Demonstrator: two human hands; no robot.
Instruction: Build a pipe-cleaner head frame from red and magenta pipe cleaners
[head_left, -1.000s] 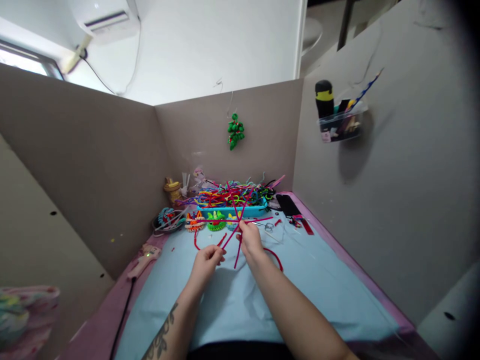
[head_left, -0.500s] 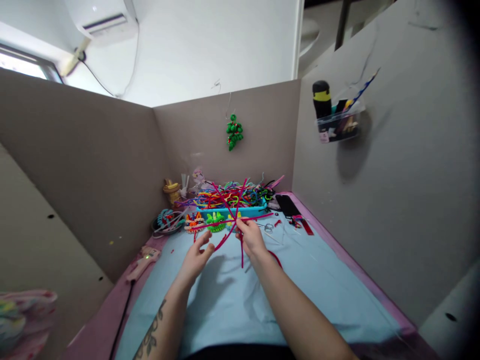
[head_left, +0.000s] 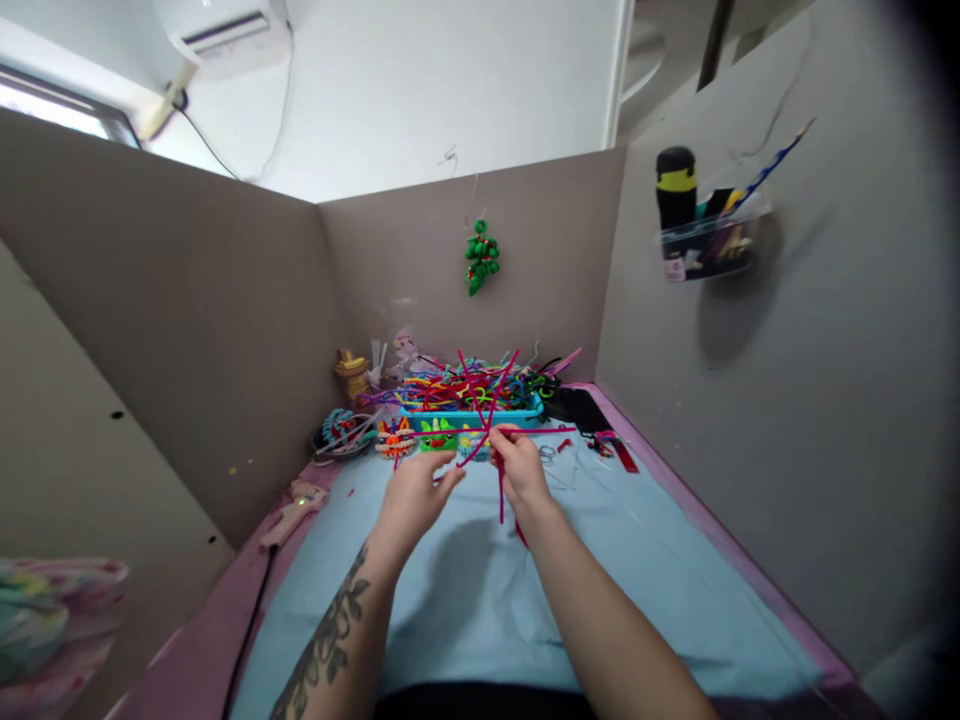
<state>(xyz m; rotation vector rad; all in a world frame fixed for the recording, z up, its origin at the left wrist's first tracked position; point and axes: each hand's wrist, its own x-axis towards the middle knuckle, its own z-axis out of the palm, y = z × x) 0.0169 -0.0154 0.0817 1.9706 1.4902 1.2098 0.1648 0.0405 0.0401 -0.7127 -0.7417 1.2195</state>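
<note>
Pinched in the fingers of my right hand (head_left: 519, 468) are several magenta pipe cleaners (head_left: 489, 424), crossed at one centre so that their arms spread like a star. My left hand (head_left: 416, 492) is just left of them, thumb and fingers apart, close to the arm that points down and left. Whether its fingertips touch that arm cannot be made out. Behind the hands sit small fuzzy figures: an orange one (head_left: 393, 438), a green one (head_left: 438, 436) and a pale blue and yellow one (head_left: 472, 442), partly covered by the pipe cleaners.
A blue tray (head_left: 420, 417) piled with coloured pipe cleaners stands at the back. Left are a dark bowl (head_left: 341, 446) and a pink glue gun (head_left: 289, 522) with a cord. Scissors (head_left: 549, 455), a phone (head_left: 583, 408) and a red strip (head_left: 625, 457) lie right. Grey panels enclose the table.
My left hand has turned and its thumb and fingers have come nearer each other, closer to the lower-left arm. The star has turned slightly in my right hand. The whole view has shifted slightly.
</note>
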